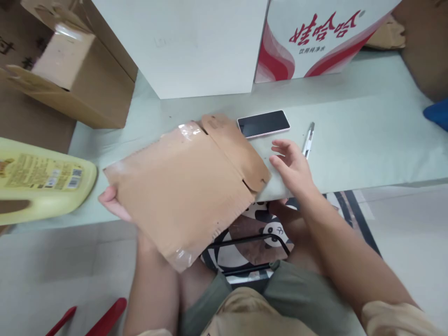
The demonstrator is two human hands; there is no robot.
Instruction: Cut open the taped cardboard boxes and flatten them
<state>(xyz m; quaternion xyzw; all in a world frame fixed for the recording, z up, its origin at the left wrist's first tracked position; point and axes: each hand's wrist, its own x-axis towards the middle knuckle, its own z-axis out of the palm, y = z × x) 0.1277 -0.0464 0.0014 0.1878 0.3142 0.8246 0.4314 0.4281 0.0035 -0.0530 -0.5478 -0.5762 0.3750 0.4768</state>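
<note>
A flattened cardboard box [185, 186] with bits of clear tape at its corners is tilted over the table's front edge. My left hand [114, 201] grips it at its left side; the thumb shows, while the other fingers are hidden beneath the cardboard. A folded flap [238, 151] sticks out on the box's right end. Just right of that flap, my right hand [292, 168] hovers with its fingers apart and nothing in it. Close by on the table lie a phone [264, 124] with a dark screen and a slim utility knife [308, 140].
On the left stand a yellow jug [45, 182] and an open brown carton [94, 88]. A large white box [196, 46] and a red-and-white carton [315, 42] line the back of the pale green tabletop [367, 121]. A blue object [437, 114] is at the right edge.
</note>
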